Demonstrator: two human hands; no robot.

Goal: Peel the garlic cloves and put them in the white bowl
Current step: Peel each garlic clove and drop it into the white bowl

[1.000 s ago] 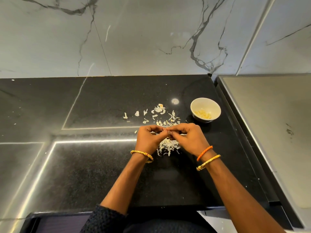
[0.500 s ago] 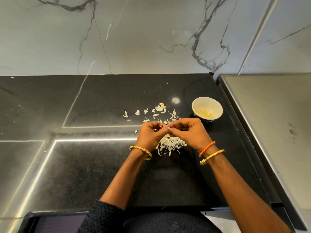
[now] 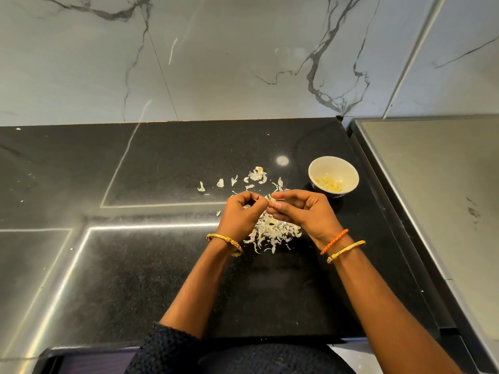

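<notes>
Here the right hand [image 3: 305, 211] pinches a small garlic clove [image 3: 276, 205] between thumb and fingertips, and the left hand [image 3: 244, 213] has its fingers curled toward the same clove, its tips meeting it from the other side. Whether the left fingers grip the clove itself or only a strip of skin is too small to tell. Both hands are held above the counter, not resting on it.

Directly under the hands, and a little toward the person, lies a heap of peeled skins [image 3: 272, 233] on the black counter [image 3: 162, 265]. More loose skins [image 3: 256, 175] are scattered beyond the hands, toward the wall.

The white bowl [image 3: 333, 180] stands beyond the right hand and to its outer side, near it but not touching. Some peeled cloves [image 3: 330, 183] are already lying inside. The left hand is clearly farther from the bowl, with the right hand between them.

My judgement is that peeling is the step in hand. When the clove is bare, the right hand is the natural one to carry it, moving forward and outward over the bowl's rim. The clove is too short for its long axis to matter much for the drop.
</notes>
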